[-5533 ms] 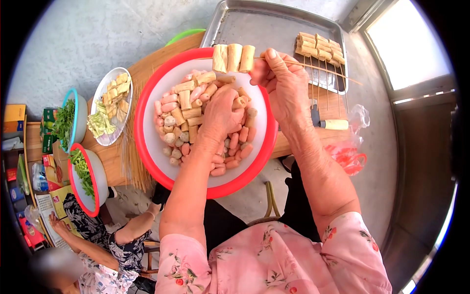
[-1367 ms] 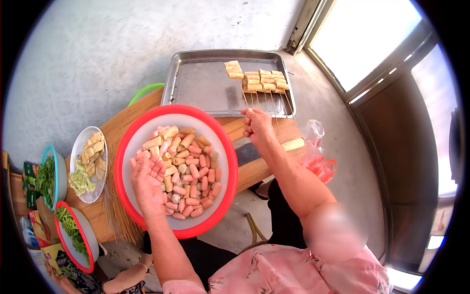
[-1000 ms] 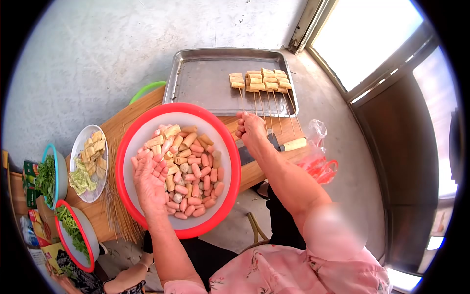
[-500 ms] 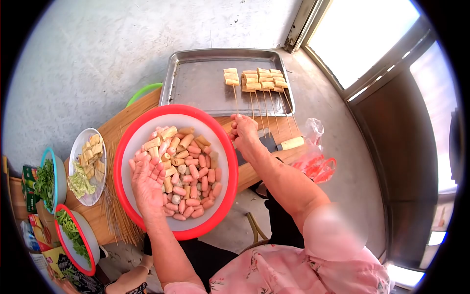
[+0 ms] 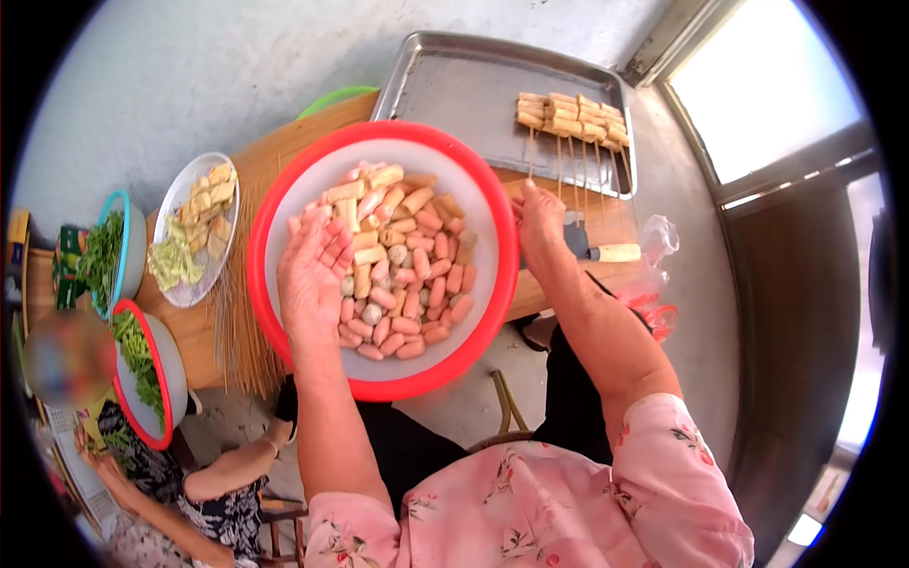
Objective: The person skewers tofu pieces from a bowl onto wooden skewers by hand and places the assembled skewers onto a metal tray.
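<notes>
My right hand [image 5: 542, 225] pinches the lower end of a bamboo stick with beige rolls, perhaps tofu skin, on its upper part; this skewer [image 5: 531, 112] lies at the left of a row of similar skewers [image 5: 589, 121] on a metal tray [image 5: 454, 90]. Palm up, my left hand [image 5: 317, 270] hovers over the left side of a red-rimmed bowl [image 5: 499, 222]. Its fingers are loosely curled and apart, and I see nothing held in it. Small pink sausages [image 5: 438, 268], beige rolls [image 5: 417, 201] and a few greyish balls fill the bowl.
Loose bamboo sticks [image 5: 237, 327] lie left of the bowl, beside a plate [image 5: 216, 163] of beige pieces and cabbage. Two bowls of greens [image 5: 102, 251] stand farther left. A wooden-handled blade [image 5: 615, 253] and plastic bag [image 5: 655, 308] are at right. Another person [image 5: 175, 492] sits lower left.
The skewer in my right hand has come to rest against the row on the tray, closing the gap. My left hand stays over the bowl. The view has shifted, showing more of the other person.
</notes>
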A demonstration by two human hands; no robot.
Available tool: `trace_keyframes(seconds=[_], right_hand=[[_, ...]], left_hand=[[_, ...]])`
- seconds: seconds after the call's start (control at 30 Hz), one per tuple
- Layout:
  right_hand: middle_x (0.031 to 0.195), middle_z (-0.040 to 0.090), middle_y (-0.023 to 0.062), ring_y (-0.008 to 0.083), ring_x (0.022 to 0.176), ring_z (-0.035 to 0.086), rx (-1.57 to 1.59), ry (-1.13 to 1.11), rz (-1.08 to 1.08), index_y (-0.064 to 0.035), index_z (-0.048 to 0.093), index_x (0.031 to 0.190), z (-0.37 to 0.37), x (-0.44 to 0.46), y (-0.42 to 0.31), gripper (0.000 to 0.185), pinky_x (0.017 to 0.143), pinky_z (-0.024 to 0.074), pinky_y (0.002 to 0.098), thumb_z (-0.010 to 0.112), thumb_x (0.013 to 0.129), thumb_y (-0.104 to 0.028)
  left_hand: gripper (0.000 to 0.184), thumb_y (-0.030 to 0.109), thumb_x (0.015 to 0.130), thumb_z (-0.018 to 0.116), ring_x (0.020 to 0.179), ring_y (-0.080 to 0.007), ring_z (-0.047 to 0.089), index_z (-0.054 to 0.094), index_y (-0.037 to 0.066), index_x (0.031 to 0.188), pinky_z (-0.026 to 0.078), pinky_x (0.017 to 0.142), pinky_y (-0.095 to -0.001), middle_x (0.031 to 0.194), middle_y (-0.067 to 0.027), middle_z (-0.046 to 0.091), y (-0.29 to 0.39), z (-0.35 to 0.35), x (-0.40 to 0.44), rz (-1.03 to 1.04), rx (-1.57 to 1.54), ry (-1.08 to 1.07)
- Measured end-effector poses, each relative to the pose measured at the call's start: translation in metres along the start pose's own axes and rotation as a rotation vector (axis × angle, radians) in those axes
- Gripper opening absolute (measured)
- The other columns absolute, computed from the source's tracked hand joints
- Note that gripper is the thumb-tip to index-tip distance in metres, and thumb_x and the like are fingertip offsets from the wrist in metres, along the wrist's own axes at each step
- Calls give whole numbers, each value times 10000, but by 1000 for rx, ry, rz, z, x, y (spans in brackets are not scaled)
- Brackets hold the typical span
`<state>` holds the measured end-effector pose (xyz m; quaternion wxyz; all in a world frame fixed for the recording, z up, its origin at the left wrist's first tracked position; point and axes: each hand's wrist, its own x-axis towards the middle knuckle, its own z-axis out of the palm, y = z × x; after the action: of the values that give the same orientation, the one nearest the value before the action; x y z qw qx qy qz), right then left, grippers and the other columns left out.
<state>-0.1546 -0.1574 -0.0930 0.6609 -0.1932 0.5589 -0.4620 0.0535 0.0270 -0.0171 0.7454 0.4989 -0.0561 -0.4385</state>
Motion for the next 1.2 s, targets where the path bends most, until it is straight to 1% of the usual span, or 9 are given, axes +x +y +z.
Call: trace_keyframes(seconds=[0.27,0.37,0.47,0.67,0.8,0.87,0.93,1.0,1.2], right_hand=[[968,573,77,154,858,530,-436,12,-185,4,562,1112,-22,-47,-12,295,690,449,278,596,844,-111],[1056,546,89,169,920,529,-469,-68,-578,-12,588,1075,-27,-42,-9,256,780,442,279,592,829,-83],[1053,539,89,176,953,530,-551,-194,-714,-16,596,1064,-24,-42,-10,243,818,436,290,591,835,-95],[1144,498,129,241,1055,524,-803,-292,-712,-72,604,1094,-14,-56,3,269,912,414,338,597,842,-167],[1088,543,127,222,1035,520,-841,-323,-745,-75,599,1105,-14,-47,3,282,903,408,350,594,836,-161],[1041,588,71,128,935,544,-897,-343,-788,-5,547,1157,-11,-50,1,313,841,430,250,583,864,-108],[987,587,77,146,895,544,-684,-387,-610,-32,581,1115,-9,-57,-1,284,818,441,286,584,845,-120],[956,593,55,113,842,543,-698,-381,-641,-12,579,1107,-7,-60,-1,269,778,450,254,575,854,-104],[931,601,47,105,829,546,-714,-371,-583,-29,597,1085,-5,-62,-3,240,762,453,243,575,856,-99]], left_hand=[[231,160,859,632,774,-143,618,597,5,1026,516,689,-258,880,-77,635,15,-23,-2,36,-66,116],[221,136,857,622,807,-164,619,585,-7,1022,519,707,-272,912,-99,633,22,-27,-1,65,-111,131],[243,119,871,600,863,-189,618,568,-7,1077,526,754,-308,980,-111,629,29,-47,-1,95,-145,147],[209,161,856,630,728,-159,613,574,15,994,505,635,-261,868,-90,632,62,-102,-25,338,-21,460],[174,119,852,603,631,-128,596,593,12,988,454,547,-222,784,-61,628,66,-150,-37,369,207,690],[141,68,824,580,611,-107,583,622,13,947,441,530,-205,742,-52,617,62,-176,-38,313,497,765],[137,66,781,578,626,-166,618,664,43,885,476,555,-259,744,-80,652,44,-212,-28,298,616,809],[126,109,754,613,707,-259,648,688,87,854,510,637,-341,814,-104,676,34,-232,-23,214,1294,681],[125,196,743,677,823,-310,638,693,124,845,505,721,-411,857,-119,671,16,-204,-29,162,1550,701]])
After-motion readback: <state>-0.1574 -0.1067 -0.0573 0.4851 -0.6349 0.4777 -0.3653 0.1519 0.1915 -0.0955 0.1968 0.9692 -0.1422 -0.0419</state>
